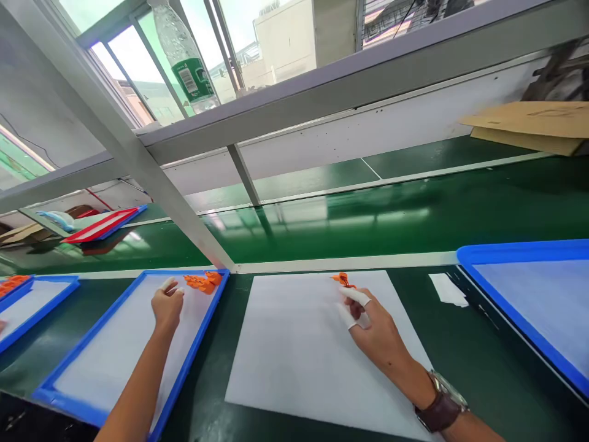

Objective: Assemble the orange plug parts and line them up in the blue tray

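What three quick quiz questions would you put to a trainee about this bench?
1. True or false: a wristwatch sits on the wrist of the right hand.
2. Where does the pile of orange parts lie? A, under the right hand; B, in the far right corner of the blue tray, just beyond the left hand; C, beside the wristwatch.
3. Fill in: the right hand's forefinger reaches a single orange part on the white ____.
Key: 1 true; 2 B; 3 sheet.
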